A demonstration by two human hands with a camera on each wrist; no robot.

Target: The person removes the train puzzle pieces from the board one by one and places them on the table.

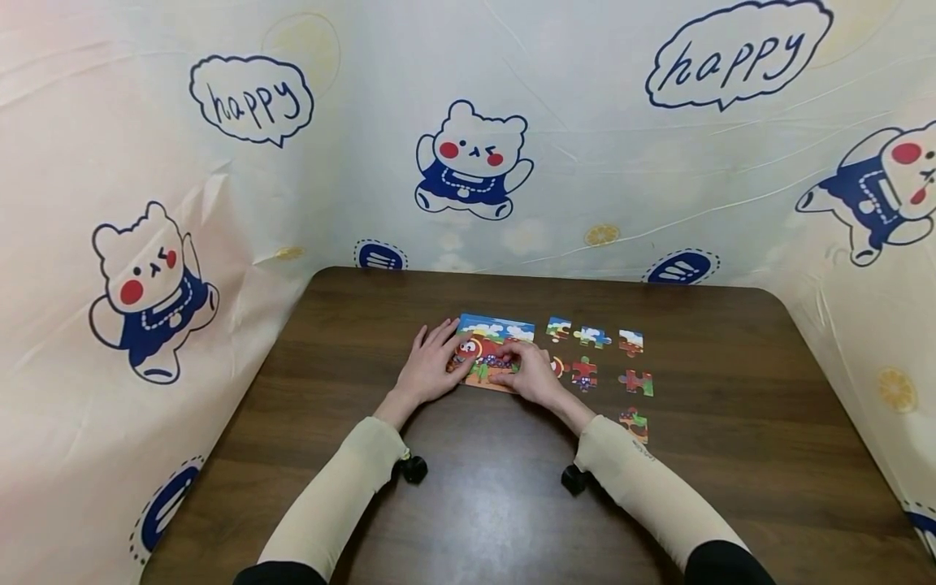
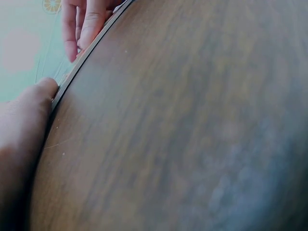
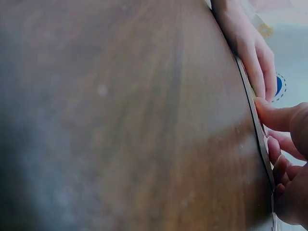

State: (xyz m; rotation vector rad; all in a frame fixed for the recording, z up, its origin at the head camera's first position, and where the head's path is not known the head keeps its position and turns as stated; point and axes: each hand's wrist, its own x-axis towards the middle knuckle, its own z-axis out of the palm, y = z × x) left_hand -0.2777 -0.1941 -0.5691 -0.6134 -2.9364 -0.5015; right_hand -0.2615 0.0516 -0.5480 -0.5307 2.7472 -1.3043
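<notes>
A small jigsaw board [image 1: 496,331] with a bright cartoon picture of blue sky and red fruit lies flat on the brown table. My left hand [image 1: 431,366] rests along its left side, fingers spread and thumb on the picture; the left wrist view shows the board only edge-on. Over the right part bends my right hand [image 1: 532,372], thumb and fingertips down at the picture with a gap between them. Whether a puzzle piece sits under those fingertips is hidden. Beside that hand lies a loose piece [image 1: 559,367], partly covered by it.
Several more loose pieces lie right of the board, among them a sky piece [image 1: 592,337], a red piece [image 1: 584,374] and a lower one [image 1: 634,424] near the right sleeve. A cloth with printed bears [image 1: 475,158] hangs around the table [image 1: 731,455].
</notes>
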